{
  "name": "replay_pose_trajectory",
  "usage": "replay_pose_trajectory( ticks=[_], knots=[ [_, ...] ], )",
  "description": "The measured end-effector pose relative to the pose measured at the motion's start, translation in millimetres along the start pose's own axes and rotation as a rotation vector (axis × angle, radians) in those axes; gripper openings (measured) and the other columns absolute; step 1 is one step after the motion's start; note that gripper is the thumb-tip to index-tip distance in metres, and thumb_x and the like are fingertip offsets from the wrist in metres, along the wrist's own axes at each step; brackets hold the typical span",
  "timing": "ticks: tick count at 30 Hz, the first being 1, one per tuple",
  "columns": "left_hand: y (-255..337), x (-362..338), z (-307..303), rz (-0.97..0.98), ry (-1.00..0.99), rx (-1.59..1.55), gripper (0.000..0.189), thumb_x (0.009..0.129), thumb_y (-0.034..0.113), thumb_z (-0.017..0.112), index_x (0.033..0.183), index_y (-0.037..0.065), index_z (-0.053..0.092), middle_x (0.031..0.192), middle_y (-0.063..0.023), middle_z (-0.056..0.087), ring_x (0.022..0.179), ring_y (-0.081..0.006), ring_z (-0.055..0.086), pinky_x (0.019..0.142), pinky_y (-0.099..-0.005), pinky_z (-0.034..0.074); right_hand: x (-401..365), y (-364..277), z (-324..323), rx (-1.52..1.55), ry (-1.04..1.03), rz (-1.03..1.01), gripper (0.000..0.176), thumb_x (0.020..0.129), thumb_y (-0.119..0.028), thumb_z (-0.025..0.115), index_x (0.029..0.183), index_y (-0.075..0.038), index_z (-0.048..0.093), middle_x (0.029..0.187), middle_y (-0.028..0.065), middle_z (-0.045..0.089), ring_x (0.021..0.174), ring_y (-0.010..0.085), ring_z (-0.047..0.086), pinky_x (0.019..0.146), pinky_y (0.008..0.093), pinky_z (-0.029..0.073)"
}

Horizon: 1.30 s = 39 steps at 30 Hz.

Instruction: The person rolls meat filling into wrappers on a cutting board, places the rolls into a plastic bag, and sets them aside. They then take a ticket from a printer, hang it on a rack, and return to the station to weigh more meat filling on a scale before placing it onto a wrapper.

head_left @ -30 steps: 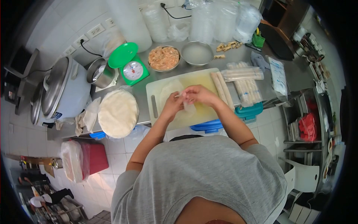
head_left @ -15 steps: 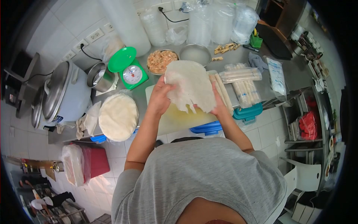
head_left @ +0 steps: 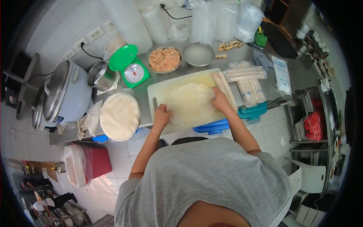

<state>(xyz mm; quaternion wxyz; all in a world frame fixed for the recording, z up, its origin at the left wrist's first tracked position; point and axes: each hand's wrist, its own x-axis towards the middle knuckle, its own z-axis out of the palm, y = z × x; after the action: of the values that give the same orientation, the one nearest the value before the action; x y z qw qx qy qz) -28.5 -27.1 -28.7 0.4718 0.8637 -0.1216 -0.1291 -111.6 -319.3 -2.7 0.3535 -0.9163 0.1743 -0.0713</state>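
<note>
A thin, pale round wrapper lies over the pale cutting board. My left hand pinches its left edge with the fingers closed, and my right hand grips its right edge. Long rolls rest along the board's right side, beside my right hand. Beyond the board are a metal bowl of chunky orange-pink filling and a round metal pan. To the left of the board sits a round stack of pale wrappers.
A green scale, a metal pot and a large cooker stand at the left. Packed rolls lie right of the board. Blue-lidded and teal-lidded boxes are below the table edge. A person is at lower left.
Both hands have come down toward me with the wrapper, which was held up above the board and now lies spread over it. More of the board and the pan shows.
</note>
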Motion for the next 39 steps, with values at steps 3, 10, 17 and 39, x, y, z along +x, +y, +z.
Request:
replay_pose_trajectory(
  ticks=[3,10,17,39],
  knots=[
    [30.9,-14.4,-9.7,-0.133,-0.038,-0.037,0.021,0.079,0.012,0.064,0.087,-0.006,0.055,0.07,-0.0101,0.062,0.058,-0.0167,0.062,0.046,-0.0294,0.051,-2.1,-34.6,-29.7,-0.233,-0.11,0.05,0.05,0.073,-0.013,0.063,0.12,-0.002,0.049,0.102,0.0241,0.061,0.095,0.0374,0.06,0.081,0.0437,0.048],
    [16.9,-13.7,-8.4,-0.109,0.061,-0.003,0.025,0.08,0.019,0.067,0.081,-0.004,0.057,0.063,-0.0097,0.059,0.05,-0.0175,0.061,0.043,-0.0301,0.05,107.2,-54.2,-37.0,-0.308,0.316,-0.501,0.05,0.085,-0.043,0.058,0.111,-0.001,0.057,0.115,0.0196,0.055,0.103,0.0338,0.055,0.084,0.0427,0.046],
    [11.0,-16.1,-13.3,-0.092,0.106,0.067,0.024,0.081,0.022,0.066,0.08,-0.001,0.059,0.063,-0.0122,0.063,0.049,-0.0209,0.062,0.049,-0.0312,0.049,154.3,-58.4,-26.0,-0.497,-0.148,-0.348,0.053,0.087,-0.052,0.049,0.099,-0.002,0.063,0.099,0.0165,0.061,0.097,0.0329,0.057,0.083,0.0424,0.045],
    [-24.1,-10.7,-7.1,-0.002,0.085,0.066,0.016,0.084,0.013,0.06,0.081,-0.002,0.055,0.06,-0.0078,0.06,0.047,-0.0135,0.058,0.041,-0.0286,0.045,-18.6,-11.3,43.8,-0.391,0.09,-0.351,0.071,0.089,-0.04,0.05,0.134,0.012,0.032,0.143,0.0289,0.028,0.137,0.0364,0.023,0.113,0.0428,0.016]
  ],
)
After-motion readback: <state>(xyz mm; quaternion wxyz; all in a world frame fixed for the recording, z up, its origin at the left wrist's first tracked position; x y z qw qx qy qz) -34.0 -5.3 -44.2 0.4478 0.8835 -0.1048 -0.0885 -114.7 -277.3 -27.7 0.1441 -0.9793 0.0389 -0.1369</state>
